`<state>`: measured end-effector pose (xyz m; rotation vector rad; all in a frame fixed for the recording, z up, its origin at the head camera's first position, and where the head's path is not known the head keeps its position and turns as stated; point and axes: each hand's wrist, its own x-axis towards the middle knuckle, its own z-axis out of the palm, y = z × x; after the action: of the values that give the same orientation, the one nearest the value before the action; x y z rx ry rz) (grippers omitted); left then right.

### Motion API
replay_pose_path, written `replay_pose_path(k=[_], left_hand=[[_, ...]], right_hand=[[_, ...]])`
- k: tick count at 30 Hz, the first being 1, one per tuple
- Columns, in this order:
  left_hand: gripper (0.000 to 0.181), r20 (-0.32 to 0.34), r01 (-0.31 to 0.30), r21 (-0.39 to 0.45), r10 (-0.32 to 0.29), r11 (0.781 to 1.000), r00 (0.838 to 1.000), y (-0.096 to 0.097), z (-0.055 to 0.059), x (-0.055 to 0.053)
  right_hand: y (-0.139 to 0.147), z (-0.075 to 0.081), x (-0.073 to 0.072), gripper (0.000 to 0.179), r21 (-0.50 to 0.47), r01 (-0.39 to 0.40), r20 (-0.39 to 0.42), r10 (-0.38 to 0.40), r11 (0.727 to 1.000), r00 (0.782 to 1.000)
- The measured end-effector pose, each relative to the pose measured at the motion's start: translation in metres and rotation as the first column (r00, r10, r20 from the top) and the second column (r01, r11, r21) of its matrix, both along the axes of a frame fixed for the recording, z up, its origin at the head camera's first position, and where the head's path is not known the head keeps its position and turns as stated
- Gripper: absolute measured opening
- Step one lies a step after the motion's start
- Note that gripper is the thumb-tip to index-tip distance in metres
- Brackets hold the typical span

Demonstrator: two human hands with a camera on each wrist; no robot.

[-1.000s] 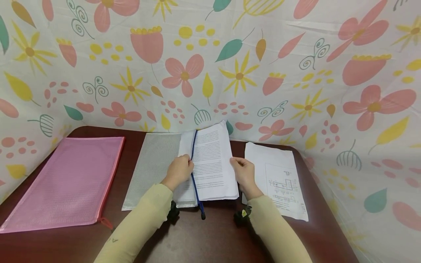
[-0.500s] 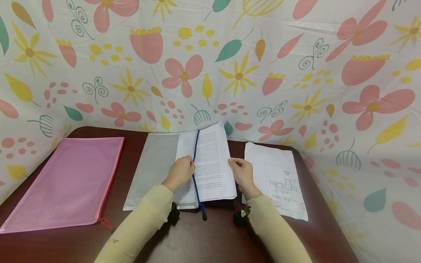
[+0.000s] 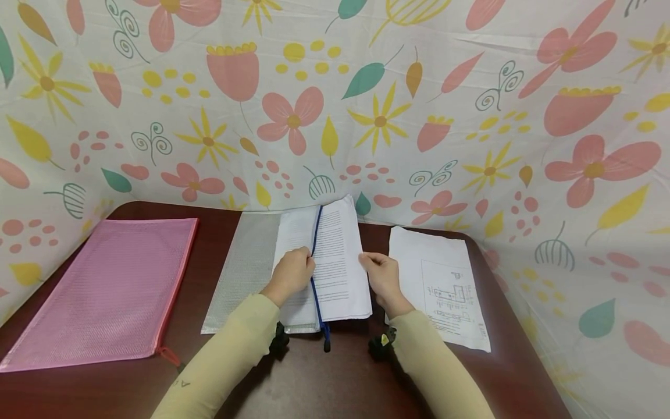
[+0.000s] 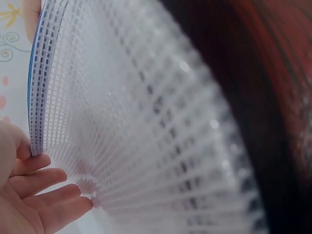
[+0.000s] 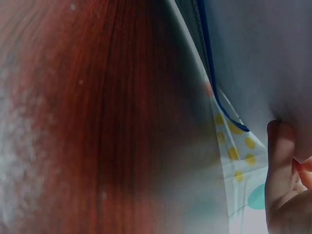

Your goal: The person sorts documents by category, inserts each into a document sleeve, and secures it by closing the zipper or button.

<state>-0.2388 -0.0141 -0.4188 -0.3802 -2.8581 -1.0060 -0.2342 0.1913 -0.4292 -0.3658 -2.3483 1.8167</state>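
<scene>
A grey mesh zip pouch (image 3: 246,250) with a blue zip edge lies mid-table. My left hand (image 3: 293,269) grips the blue edge of its opening; in the left wrist view the fingers (image 4: 58,200) press against the white mesh (image 4: 117,122). A stack of printed paper (image 3: 342,267) sits partly inside the pouch, its left part showing through the mesh. On the right edge of the stack, my right hand (image 3: 380,276) pinches the sheets between thumb and fingers. The right wrist view shows the fingers (image 5: 282,146) at the underside of the paper (image 5: 263,58), beside the blue edge.
To the left lies a pink mesh pouch (image 3: 115,285) with a red zip edge. A white sheet with a line drawing (image 3: 439,285) lies to the right on the dark red-brown table (image 3: 324,390). A flower-patterned curtain (image 3: 335,105) stands behind the table.
The paper stack has slid left, deeper into the grey pouch, with my right hand following. My left hand and the pouch's blue edge have shifted slightly right.
</scene>
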Motion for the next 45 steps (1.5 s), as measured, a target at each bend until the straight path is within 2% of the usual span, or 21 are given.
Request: replay_pose_path(k=[6,14,19,24,34,40,45], left_hand=[[0.018,-0.016,0.004,0.014,-0.004,1.000,1.000,0.002,0.002,-0.001],[0.017,-0.009,0.006,0.057,-0.005,0.998,1.000,0.003,0.006,0.000],[0.018,-0.007,0.003,0.080,-0.002,0.997,1.000,0.004,0.007,0.001],[0.017,-0.019,-0.009,0.090,0.011,0.996,1.000,0.004,0.009,0.001],[0.019,-0.024,-0.028,0.117,0.031,0.993,0.999,0.001,0.005,0.002],[0.016,-0.045,-0.012,0.113,0.017,0.993,0.999,-0.002,0.002,0.008],[0.017,-0.049,-0.019,0.121,0.025,0.992,0.998,-0.004,0.003,0.012]], right_hand=[[0.001,0.001,-0.002,0.027,-0.020,-0.010,0.049,0.011,1.000,0.999],[0.003,0.004,-0.003,0.030,-0.198,-0.006,0.143,0.035,0.980,0.989],[0.007,0.003,-0.004,0.031,-0.233,-0.009,0.155,0.046,0.972,0.987],[0.010,0.003,-0.004,0.031,-0.237,-0.022,0.163,0.062,0.971,0.985],[0.015,0.000,-0.008,0.035,-0.255,-0.127,0.168,0.173,0.959,0.970],[0.020,-0.004,-0.002,0.037,-0.218,-0.157,0.208,0.203,0.963,0.957],[0.021,-0.005,0.004,0.037,-0.186,-0.174,0.208,0.212,0.967,0.955]])
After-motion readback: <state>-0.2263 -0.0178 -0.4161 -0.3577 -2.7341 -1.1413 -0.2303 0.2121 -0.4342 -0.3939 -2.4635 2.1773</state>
